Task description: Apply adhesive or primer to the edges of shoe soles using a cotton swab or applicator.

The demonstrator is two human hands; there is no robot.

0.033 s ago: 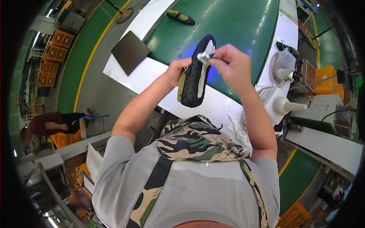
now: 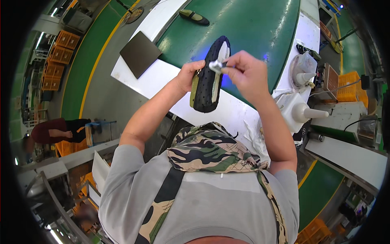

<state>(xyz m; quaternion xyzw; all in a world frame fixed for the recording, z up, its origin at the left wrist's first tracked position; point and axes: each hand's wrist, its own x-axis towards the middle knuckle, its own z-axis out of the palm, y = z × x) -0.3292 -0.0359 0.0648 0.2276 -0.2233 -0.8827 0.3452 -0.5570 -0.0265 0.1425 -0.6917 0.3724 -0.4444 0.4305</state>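
Observation:
A black shoe (image 2: 207,85) with an olive-green lining is tilted on its side above the table's near edge, its studded underside and a whitish lengthwise strip showing. My left hand (image 2: 189,74) is closed around its left side. Between the thumb and fingers of my right hand (image 2: 248,75) is a small tool with a pale, blurred head (image 2: 215,66), perhaps a brush. That head lies over the whitish strip; whether it touches is hard to tell.
Another dark shoe (image 2: 194,17) lies on the green belt (image 2: 252,28). A dark square board (image 2: 140,54) rests on the white table edge at left. White spouted bottles (image 2: 298,112) stand at right. Orange crates (image 2: 53,71) and another person (image 2: 55,131) are off to the left.
The pale tool head has shifted slightly toward me and to the left along the strip. The shoe has risen very slightly in the picture, still in my left hand.

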